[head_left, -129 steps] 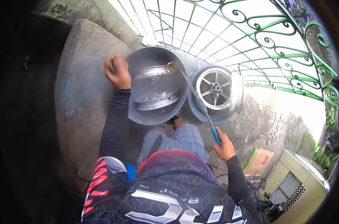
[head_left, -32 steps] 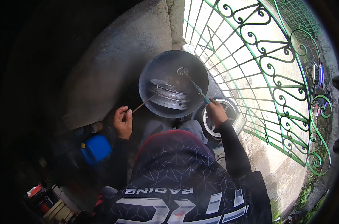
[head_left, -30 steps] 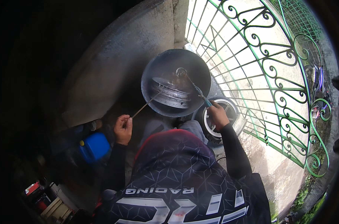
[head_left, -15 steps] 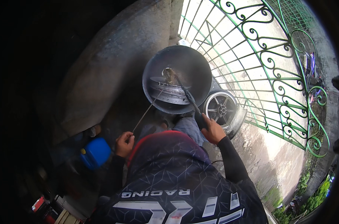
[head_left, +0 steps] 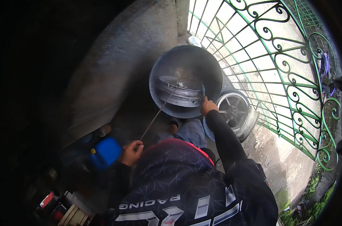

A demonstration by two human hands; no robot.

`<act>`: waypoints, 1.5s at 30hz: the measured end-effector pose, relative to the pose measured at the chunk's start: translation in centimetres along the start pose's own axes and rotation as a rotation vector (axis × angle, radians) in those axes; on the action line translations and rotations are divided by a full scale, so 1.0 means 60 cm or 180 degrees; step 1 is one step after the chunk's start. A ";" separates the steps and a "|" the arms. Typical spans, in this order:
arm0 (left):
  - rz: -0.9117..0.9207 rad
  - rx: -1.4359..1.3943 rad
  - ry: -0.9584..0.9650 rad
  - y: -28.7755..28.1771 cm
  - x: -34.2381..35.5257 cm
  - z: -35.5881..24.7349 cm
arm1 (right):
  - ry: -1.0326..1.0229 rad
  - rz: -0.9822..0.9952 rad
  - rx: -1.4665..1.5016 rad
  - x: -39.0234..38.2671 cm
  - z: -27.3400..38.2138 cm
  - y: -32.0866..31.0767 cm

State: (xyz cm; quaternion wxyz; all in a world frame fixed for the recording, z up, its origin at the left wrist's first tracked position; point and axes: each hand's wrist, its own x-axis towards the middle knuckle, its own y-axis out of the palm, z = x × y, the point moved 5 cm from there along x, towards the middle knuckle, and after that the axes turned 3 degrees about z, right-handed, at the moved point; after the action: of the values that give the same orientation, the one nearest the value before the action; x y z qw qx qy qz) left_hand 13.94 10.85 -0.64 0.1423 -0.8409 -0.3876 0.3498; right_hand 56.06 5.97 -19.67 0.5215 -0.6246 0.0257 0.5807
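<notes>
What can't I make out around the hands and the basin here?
All in the head view:
- Tool: its grip is mostly covered by the right hand.
- Rod: its near end is hidden in the left hand; whether its tip touches the rim is too small to tell.
- Basin: the rim hides what lies beneath it.
- Shirt: cut off by the lower edge.

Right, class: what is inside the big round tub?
A silver wheel rim and the end of a thin rod show inside the tub. Whatever lies beneath the rim is covered.
</notes>
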 end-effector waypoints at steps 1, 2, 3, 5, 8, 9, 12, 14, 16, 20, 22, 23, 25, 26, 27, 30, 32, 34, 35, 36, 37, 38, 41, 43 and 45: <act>-0.0041 0.0001 -0.0002 0.002 -0.005 0.000 | 0.0101 0.0056 0.0039 0.025 0.007 0.013; -0.0082 -0.0001 -0.0001 0.007 -0.007 0.000 | -0.0001 0.0082 0.0264 0.049 0.018 0.020; -0.0119 -0.0009 -0.0002 0.011 -0.009 0.002 | -0.0028 0.0140 0.0455 0.071 0.030 0.030; -0.0133 -0.0168 -0.0223 0.017 -0.016 0.013 | -0.0207 -0.0014 0.0973 0.100 0.047 0.034; -0.0176 -0.0256 -0.0243 0.022 -0.020 0.022 | -0.0955 -0.0538 0.0569 0.099 0.068 0.024; -0.0186 -0.0275 -0.0272 0.022 -0.019 0.024 | -0.0730 -0.0439 0.1521 0.092 0.057 0.024; -0.0283 -0.0496 -0.0208 0.020 -0.014 0.022 | -0.0401 -0.0255 0.2627 0.052 0.049 0.023; -0.0274 -0.0524 -0.0282 0.013 -0.009 0.020 | -0.0617 -0.0183 0.2152 0.004 0.063 0.018; -0.0199 -0.0417 -0.0557 0.004 -0.003 0.023 | -0.0848 -0.0208 0.2005 -0.050 0.072 0.009; -0.0092 -0.0146 -0.0439 -0.007 0.004 0.015 | -0.0910 -0.0140 0.2211 -0.148 0.064 0.005; -0.0055 -0.0231 -0.0440 -0.006 0.005 0.016 | -0.0946 -0.0131 0.2451 -0.178 0.051 0.003; -0.0052 -0.0163 -0.0423 -0.006 0.005 0.016 | -0.0907 -0.0127 0.2358 -0.179 0.046 0.002; -0.0017 -0.0155 -0.0465 -0.004 0.004 0.018 | -0.0781 -0.0124 0.2130 -0.169 0.032 -0.002; -0.0022 -0.0094 -0.0426 -0.003 0.004 0.018 | -0.0721 -0.0263 0.1856 -0.154 0.026 -0.009; -0.0025 -0.0070 -0.0426 -0.003 0.004 0.018 | -0.0677 -0.0233 0.1589 -0.135 0.022 -0.013; -0.0058 -0.0088 -0.0440 0.000 0.001 0.017 | -0.0454 -0.0162 0.0852 -0.068 0.009 -0.022; -0.0070 -0.0110 -0.0447 0.004 -0.001 0.016 | -0.0344 -0.0192 0.0489 -0.024 0.004 -0.019; -0.0069 -0.0124 -0.0499 0.008 -0.005 0.015 | -0.0290 -0.0119 0.0388 0.020 0.009 -0.004; -0.0086 -0.0099 -0.0424 0.010 -0.006 0.013 | -0.0239 -0.0080 0.0329 0.036 0.006 0.006; -0.0103 -0.0092 -0.0391 0.011 -0.007 0.012 | -0.0382 -0.0150 0.0366 0.049 0.008 0.015; -0.0135 -0.0104 -0.0369 0.013 -0.009 0.011 | -0.0454 -0.0188 0.0644 0.064 0.010 0.023; -0.0151 -0.0104 -0.0375 0.014 -0.010 0.011 | -0.0529 -0.0224 0.0919 0.078 0.013 0.029; -0.0192 -0.0159 -0.0415 0.016 -0.010 0.015 | -0.1435 -0.0758 0.1661 0.089 0.026 0.012; -0.0152 -0.0203 -0.0445 0.016 -0.008 0.017 | 0.0150 0.0481 0.4633 0.079 -0.012 0.039; -0.0158 -0.0210 -0.0248 0.013 -0.005 0.013 | 0.0022 0.0564 0.4993 0.030 -0.012 0.020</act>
State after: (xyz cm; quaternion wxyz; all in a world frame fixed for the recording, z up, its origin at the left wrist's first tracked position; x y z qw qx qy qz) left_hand 13.69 10.10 -1.45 0.1080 -0.8210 -0.4249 0.3657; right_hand 56.40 5.98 -21.89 0.7616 -0.0718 0.4791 0.4305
